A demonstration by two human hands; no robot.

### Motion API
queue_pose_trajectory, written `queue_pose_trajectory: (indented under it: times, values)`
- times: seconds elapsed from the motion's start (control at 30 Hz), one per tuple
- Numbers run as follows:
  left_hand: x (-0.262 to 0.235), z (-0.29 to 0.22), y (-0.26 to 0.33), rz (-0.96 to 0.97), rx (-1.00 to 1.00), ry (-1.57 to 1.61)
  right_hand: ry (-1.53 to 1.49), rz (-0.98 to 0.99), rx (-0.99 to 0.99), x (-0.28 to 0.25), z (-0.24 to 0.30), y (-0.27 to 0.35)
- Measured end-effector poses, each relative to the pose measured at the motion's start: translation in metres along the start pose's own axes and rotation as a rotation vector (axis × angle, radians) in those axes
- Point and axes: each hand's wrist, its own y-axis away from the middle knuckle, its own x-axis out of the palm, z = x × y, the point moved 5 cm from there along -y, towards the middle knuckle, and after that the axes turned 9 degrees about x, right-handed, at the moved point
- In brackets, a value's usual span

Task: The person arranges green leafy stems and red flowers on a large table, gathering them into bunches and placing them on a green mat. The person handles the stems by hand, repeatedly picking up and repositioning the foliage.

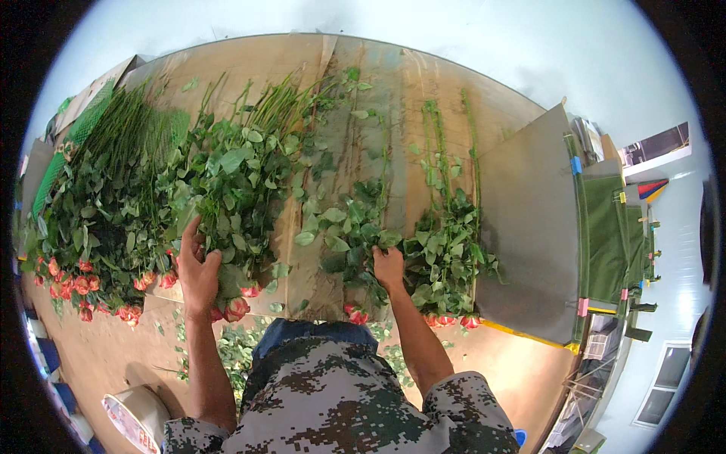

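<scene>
My left hand (198, 272) is at the near edge of a large pile of leafy roses (234, 163), index finger stretched out and thumb apart, against the leaves. My right hand (388, 266) is closed on a rose (354, 227) at its leafy part. The long stem of this rose points away from me, and a red-pink bloom (355, 314) shows below the leaves at the table edge. To the right of that hand lies a smaller group of roses (446, 250), their blooms over the near edge.
A denser rose pile (98, 189) lies at the left beside green netting (85, 130). The worktable (310, 284) has a grey panel (525, 227) at its right and green cloth (605, 238) beyond. Fallen leaves (238, 352) and a pale bucket (138, 416) are on the floor.
</scene>
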Motion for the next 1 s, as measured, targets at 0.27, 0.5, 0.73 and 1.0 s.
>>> queue_pose_trajectory:
  times: [0.27,0.5,0.73,1.0]
  values:
    - [0.005,-0.010,0.009,0.032,0.031,0.141,-0.025,-0.015,-0.095,-0.004,-0.001,-0.004]
    - [0.005,0.012,0.027,-0.003,0.035,-0.009,0.164,0.090,-0.092,-0.015,0.021,-0.001]
    - [0.031,-0.009,0.040,0.038,-0.072,0.059,0.061,0.171,-0.098,-0.012,-0.009,-0.012]
    - [0.024,-0.013,0.030,0.059,-0.062,0.112,0.181,0.169,-0.045,-0.011,-0.014,-0.020]
